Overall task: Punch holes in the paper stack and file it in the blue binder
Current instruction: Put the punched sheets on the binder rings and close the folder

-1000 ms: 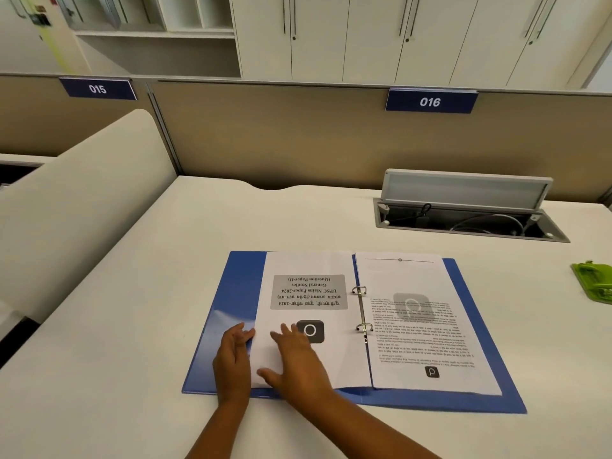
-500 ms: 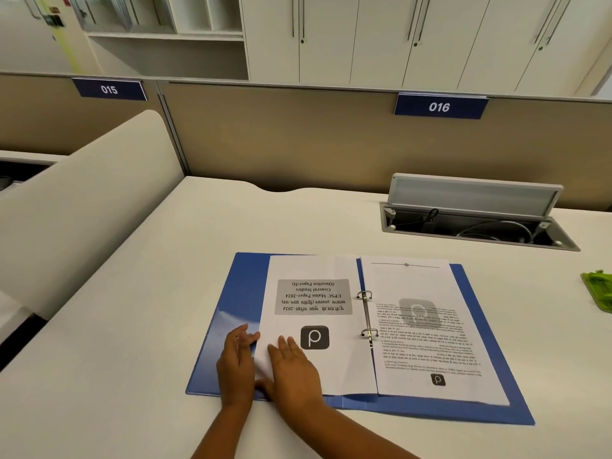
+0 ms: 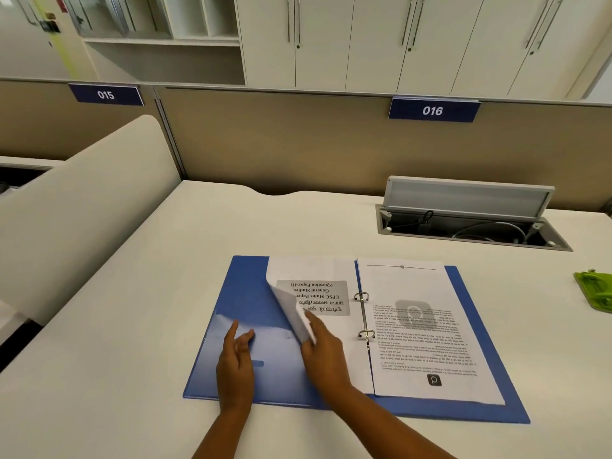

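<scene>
The blue binder (image 3: pixel 241 293) lies open flat on the white desk, its two metal rings (image 3: pixel 363 314) along the middle. A paper stack (image 3: pixel 328 270) sits on the rings left of them, and another printed page (image 3: pixel 420 332) lies to their right. My right hand (image 3: pixel 323 349) holds the near left corner of the left stack and curls it up toward the rings. My left hand (image 3: pixel 235 359) rests on the binder's bare left cover, fingers apart, holding nothing.
A green hole punch (image 3: pixel 594 289) sits at the right edge of the desk (image 3: pixel 132 326). An open cable tray (image 3: pixel 470 226) with its grey lid raised is set into the desk behind the binder. A beige partition runs along the back and a curved divider stands at the left.
My right hand has lifted the left stack's near corner and folded it rightward. My left hand slid left off the paper onto the blue cover. The camera has moved closer.
</scene>
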A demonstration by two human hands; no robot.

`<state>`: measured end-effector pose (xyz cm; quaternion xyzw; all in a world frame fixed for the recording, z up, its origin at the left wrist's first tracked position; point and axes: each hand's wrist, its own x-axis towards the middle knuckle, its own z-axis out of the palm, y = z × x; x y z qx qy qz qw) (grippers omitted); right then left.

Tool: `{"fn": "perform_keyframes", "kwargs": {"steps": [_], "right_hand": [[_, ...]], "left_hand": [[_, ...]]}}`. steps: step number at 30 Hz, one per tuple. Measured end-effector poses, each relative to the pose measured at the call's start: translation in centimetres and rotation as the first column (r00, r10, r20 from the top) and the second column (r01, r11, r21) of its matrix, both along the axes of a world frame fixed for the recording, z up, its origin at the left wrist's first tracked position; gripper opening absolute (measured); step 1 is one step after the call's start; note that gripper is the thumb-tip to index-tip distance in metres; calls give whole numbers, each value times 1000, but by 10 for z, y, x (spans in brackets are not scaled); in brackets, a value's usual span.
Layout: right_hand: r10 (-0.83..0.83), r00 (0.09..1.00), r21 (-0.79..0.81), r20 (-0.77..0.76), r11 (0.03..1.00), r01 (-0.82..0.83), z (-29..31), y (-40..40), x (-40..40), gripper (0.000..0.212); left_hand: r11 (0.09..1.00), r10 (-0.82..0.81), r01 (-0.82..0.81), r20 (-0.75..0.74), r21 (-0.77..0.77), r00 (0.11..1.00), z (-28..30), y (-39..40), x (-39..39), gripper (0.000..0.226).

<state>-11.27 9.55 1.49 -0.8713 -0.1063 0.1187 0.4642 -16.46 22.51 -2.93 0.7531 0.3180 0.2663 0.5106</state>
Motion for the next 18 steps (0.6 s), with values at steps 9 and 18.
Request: {"fn": "perform_keyframes", "kwargs": {"steps": [9,18], "right_hand": [[-345,938,219,5,916,336,16,-64,18,61],[-565,824,219,-48,799,560,6,-126,21,57]], "left_hand": [[1000,5,-5,-12,3,1000,-2,1,1,35],[1000,3,-3,-22,-5,1000,-4,1,2,34]]}}
